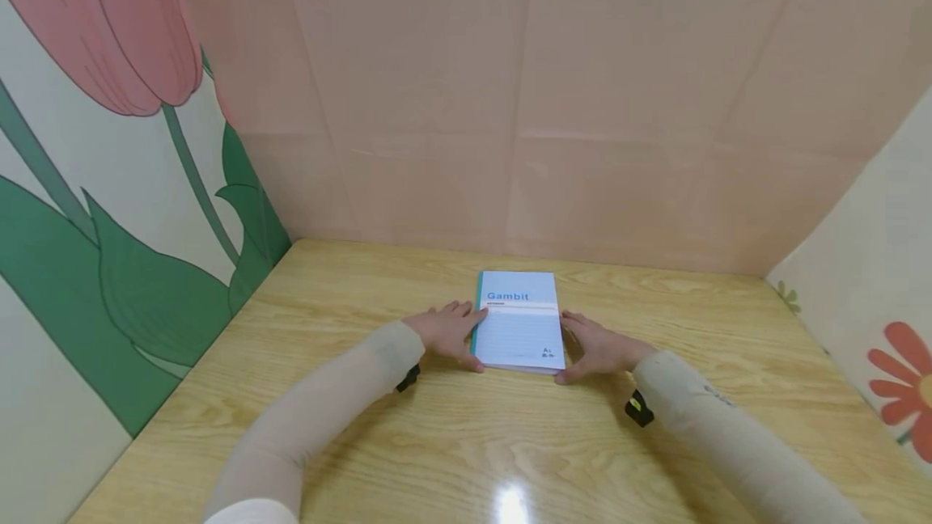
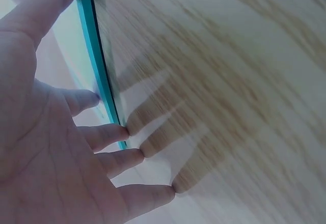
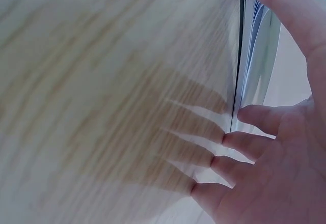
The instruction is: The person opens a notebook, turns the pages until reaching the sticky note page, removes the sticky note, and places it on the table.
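A notebook [image 1: 518,338] with a pale blue cover marked "Gambit" and a teal spine lies flat on the wooden table. My left hand [image 1: 449,331] is at its left edge, fingers spread, with the index fingertip over the cover and the thumb at the near corner. In the left wrist view the teal spine [image 2: 92,46] runs beside the fingers, and the other fingertips touch the tabletop. My right hand [image 1: 599,348] lies along the opposite edge, thumb by the near right corner. The right wrist view shows the page edges [image 3: 250,46] next to its extended fingers.
The wood-grain table [image 1: 437,451] reaches back to a pinkish cloth [image 1: 524,103]. A tulip-painted panel [image 1: 160,265] stands on the left and a flowered panel [image 1: 866,265] on the right. Dark wrist devices [image 1: 639,409] sit under both sleeves.
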Tool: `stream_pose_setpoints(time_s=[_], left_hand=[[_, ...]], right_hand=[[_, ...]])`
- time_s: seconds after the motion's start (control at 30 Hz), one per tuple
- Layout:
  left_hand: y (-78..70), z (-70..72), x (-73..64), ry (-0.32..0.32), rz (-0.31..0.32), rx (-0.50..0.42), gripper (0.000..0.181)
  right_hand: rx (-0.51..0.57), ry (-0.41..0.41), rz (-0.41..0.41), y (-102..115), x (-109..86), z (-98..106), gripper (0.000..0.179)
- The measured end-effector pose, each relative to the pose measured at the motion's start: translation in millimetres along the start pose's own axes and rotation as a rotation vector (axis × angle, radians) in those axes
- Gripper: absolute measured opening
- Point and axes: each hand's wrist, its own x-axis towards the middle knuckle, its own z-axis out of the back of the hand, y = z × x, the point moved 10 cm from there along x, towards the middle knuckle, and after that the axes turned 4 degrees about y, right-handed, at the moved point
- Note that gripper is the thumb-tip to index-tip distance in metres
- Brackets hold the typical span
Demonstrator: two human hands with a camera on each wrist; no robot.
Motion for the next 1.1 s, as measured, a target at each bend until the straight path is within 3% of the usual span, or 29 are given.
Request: stream_pose_setpoints(time_s=[0.2,0.37,0.57,0.67,0.87,1.1], left_hand=[[-0.5,3.2,1.8,-0.009,-0.002,-0.023,0.109],[-6.0,15.5,6.3,-0.095,-0.046,-0.004,0.108],[-35.8,40.5,2.4,-0.163,-0.136,-0.069,0.101],[-55.8,46.8,2.8,-0.178,-0.179,-0.031,0.099],[-91.5,40.3,9.1,-0.149,-0.241,0.075,0.095],[-113.7,22.4,20.0,-0.086,-0.268,0.18,0.086]], right_hand=[[-0.004,-0.002,0.008,-1.1,0.7,-0.6,0.114],[0.008,0.001,0.017,-2.6,1.9,-1.2,0.114],[0.005,-0.001,0.016,-2.3,0.9,-1.1,0.114],[-0.007,-0.006,0.029,0.7,0.5,-0.5,0.113],[-0.025,-0.002,0.031,1.6,-1.0,-0.9,0.111],[-0.007,0.009,0.013,-2.6,-1.1,-1.5,0.11]])
